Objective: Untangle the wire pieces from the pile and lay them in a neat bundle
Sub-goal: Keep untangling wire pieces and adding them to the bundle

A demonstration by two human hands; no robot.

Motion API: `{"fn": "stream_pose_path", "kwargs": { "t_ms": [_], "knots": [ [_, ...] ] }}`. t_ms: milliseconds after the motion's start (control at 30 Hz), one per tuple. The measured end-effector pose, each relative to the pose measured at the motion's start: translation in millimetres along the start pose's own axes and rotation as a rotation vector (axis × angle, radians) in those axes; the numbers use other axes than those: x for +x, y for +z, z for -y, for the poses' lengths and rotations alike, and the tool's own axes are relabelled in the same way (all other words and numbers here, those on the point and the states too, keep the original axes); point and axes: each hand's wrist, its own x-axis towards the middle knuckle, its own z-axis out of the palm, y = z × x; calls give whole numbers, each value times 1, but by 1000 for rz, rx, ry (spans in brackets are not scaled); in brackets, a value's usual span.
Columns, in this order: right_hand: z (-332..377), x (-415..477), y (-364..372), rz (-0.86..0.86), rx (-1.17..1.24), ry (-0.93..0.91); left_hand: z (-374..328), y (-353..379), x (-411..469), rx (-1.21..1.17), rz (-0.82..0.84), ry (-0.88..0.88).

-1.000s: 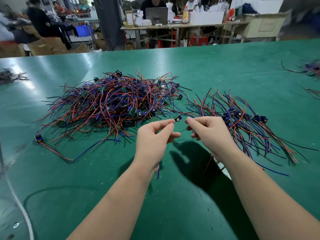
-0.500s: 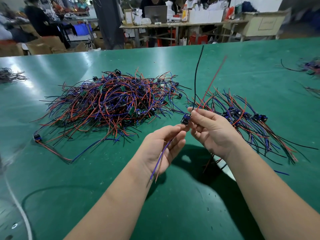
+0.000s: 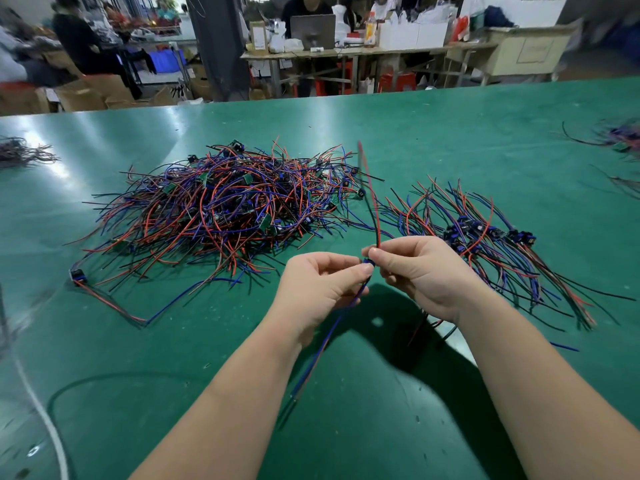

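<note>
Both hands are up over the table [image 3: 433, 140], just in front of the gap btw. the pile [image 3: 221, 209] & the bundle [image 3: 485, 244]. One wire piece [image 3: 375, 220] is stretched between them. As far as I can tell it's free of the pile, though its red & black leads rise up past the pile's right edge.

The left hand [image 3: 322, 285] pinches it thumb-to-forefinger at the small blue plug [image 3: 368, 261], w/ the blue leads hanging down toward the wrist (blurred, so their ends are hard to read). The right hand [image 3: 422, 271] pinches the other side of the plug, right where the red & black leads start. Its other fingers are curled in.

Step in hand, prob.: straighten this piece & get it ready to lay down. To do it well:
- Keep the left pinch firm on the plug and let the right thumb & forefinger slide out along the red/black pair to take out the bends. Pull lightly, since the leads look thin.
- Do the same for the blue pair.
- Lift the upper tips clear before moving right, or they could hook a loop in the pile.
- Match the bundle: its plugs sit clustered mid-length w/ leads fanning both ways, so set this plug just beside them, leads parallel, not across.

A stray piece [image 3: 104, 299] lies apart, left of the pile, & can wait.
</note>
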Motion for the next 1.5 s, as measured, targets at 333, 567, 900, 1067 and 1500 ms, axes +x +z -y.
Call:
{"fn": "stream_pose_path", "kwargs": {
  "t_ms": [333,567,900,1067,1500],
  "knots": [
    [19,8,-42,-388,348,-28,5,8,-8,297,303,-57],
    [20,11,-43,-389,631,-87,-6,3,-8,166,365,-65],
    [4,-4,-2,168,138,-104,-17,2,-3,-510,167,-69],
    [-1,-1,8,133,313,-117,-11,4,-1,-417,62,35],
    [12,-3,-1,59,463,-98,-5,8,-11,48,241,346]
  ]
}}
